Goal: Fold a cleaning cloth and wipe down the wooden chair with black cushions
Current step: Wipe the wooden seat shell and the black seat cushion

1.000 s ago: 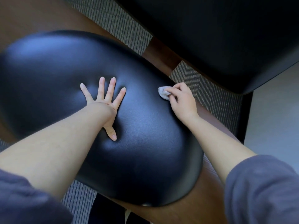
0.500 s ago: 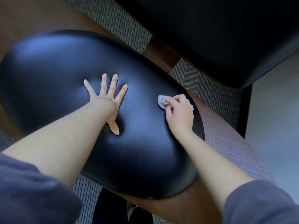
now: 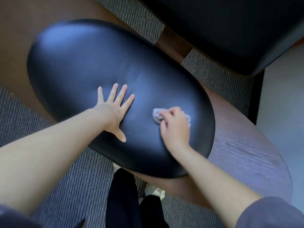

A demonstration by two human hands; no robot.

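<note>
A glossy black oval cushion (image 3: 85, 63) fills the middle of the head view, mounted on a curved brown wooden frame (image 3: 243, 155). My left hand (image 3: 115, 109) lies flat on the cushion with its fingers spread. To its right, my right hand (image 3: 174, 125) presses a small bunched white cloth (image 3: 157, 116) onto the cushion near its right end. Most of the cloth is hidden under my fingers.
A second black cushion (image 3: 222, 30) lies at the top right with a dark frame edge below it. Striped grey carpet (image 3: 74, 186) covers the floor. My dark trouser legs (image 3: 123, 203) stand at the bottom centre, close to the chair.
My right hand has slid the cloth from the cushion's right edge toward me and inward over the surface. The left hand stays flat on the cushion. The view has shifted.
</note>
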